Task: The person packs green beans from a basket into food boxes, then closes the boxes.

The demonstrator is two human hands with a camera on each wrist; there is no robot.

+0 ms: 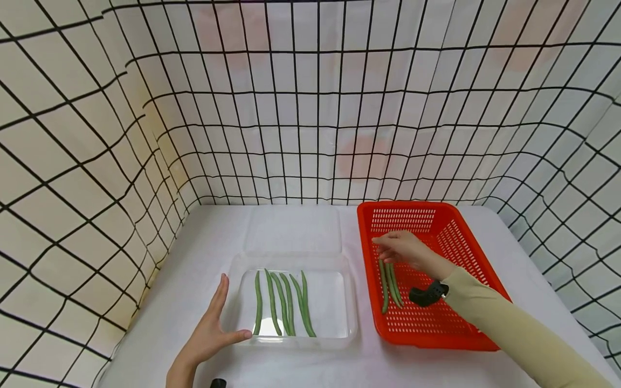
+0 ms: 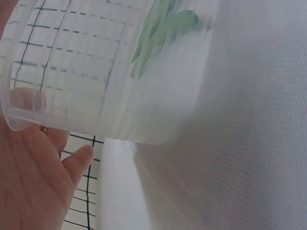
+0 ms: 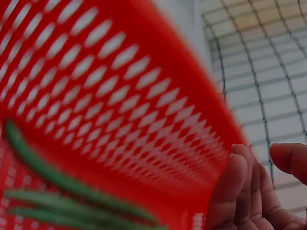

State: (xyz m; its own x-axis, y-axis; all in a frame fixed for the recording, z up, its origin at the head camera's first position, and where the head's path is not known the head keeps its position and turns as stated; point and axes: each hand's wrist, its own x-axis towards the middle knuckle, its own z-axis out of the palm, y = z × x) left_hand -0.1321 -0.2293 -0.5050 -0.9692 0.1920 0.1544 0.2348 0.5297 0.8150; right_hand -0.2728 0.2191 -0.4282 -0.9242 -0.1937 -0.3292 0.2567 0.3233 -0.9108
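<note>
My left hand (image 1: 208, 323) is at the left side of a clear plastic container (image 1: 351, 302), fingers stretched out and thumb at its front rim. In the left wrist view, that hand (image 2: 36, 172) lies against the container's rim (image 2: 19, 120). Several green beans (image 1: 271, 302) lie lengthwise in a loose row inside. Over the left part of a red plastic basket (image 1: 432, 342) hovers my right hand (image 1: 405, 249), fingers slightly bent. Below it are green beans (image 1: 390, 285) on the basket floor. The right wrist view shows thumb and fingers (image 3: 230, 182) apart, with nothing between them.
Behind the container lies its clear flat lid (image 1: 293, 229) on the white table (image 1: 213, 237). A black wire grid (image 1: 317, 126) backed by pale cloth surrounds the table at the back and sides. A black wrist strap (image 1: 429, 293) is on the right forearm.
</note>
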